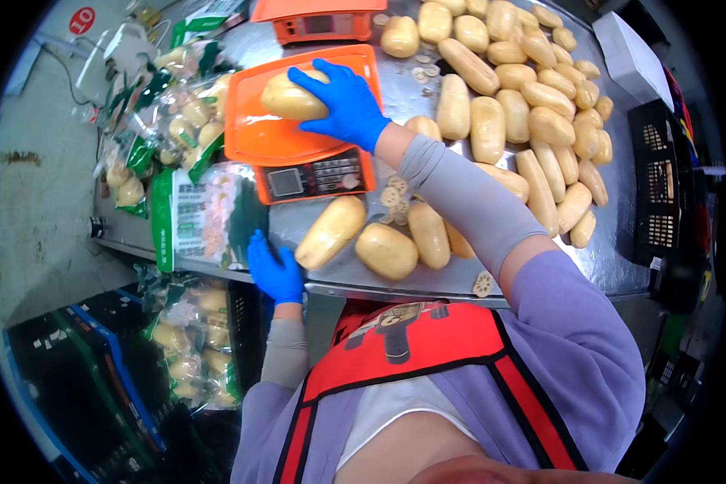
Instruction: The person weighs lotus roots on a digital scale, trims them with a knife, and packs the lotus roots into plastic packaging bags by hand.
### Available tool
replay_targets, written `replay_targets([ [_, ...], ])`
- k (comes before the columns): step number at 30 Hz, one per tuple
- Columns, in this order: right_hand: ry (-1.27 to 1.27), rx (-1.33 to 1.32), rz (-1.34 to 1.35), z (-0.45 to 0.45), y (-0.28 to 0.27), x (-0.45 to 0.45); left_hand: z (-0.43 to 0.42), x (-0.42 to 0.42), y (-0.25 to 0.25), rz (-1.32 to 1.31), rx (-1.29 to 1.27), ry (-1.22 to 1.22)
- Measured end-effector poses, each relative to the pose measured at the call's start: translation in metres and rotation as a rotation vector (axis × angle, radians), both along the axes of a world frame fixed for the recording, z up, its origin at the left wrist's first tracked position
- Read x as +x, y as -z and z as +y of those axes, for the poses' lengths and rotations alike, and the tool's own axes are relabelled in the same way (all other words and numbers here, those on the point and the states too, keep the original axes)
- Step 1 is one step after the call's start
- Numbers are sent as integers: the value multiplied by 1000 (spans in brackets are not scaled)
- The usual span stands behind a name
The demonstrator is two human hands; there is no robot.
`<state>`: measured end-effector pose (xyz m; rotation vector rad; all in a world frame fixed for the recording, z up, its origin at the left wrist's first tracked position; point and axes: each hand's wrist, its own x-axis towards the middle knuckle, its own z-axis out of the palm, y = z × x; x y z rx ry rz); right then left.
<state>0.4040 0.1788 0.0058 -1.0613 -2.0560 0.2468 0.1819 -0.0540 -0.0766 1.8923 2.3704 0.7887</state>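
Observation:
My right hand (343,101), in a blue glove, grips a pale lotus root piece (289,95) on the orange tray (258,143) of a scale (315,177). My left hand (274,270), also gloved in blue, is at the table's front edge with its fingers apart and nothing in it. It is beside a printed green and clear plastic bag (206,218) lying flat on the table. Just right of my left hand lies another lotus root piece (331,232).
Many peeled root pieces (488,129) spread over the metal table's right side. Filled bags (185,121) pile at the left, more in a crate (198,339) below. A second orange scale (319,20) stands behind. A black basket (657,177) and white box (633,56) are at the right.

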Motion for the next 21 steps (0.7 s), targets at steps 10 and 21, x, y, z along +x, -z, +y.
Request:
replay_targets([
  [10,247,-15,416,-40,-12,76,-5,-12,8,-82,-84,125],
  [21,951,-318,356,-233,67,234,2,-28,-7,-314,-22,346],
])
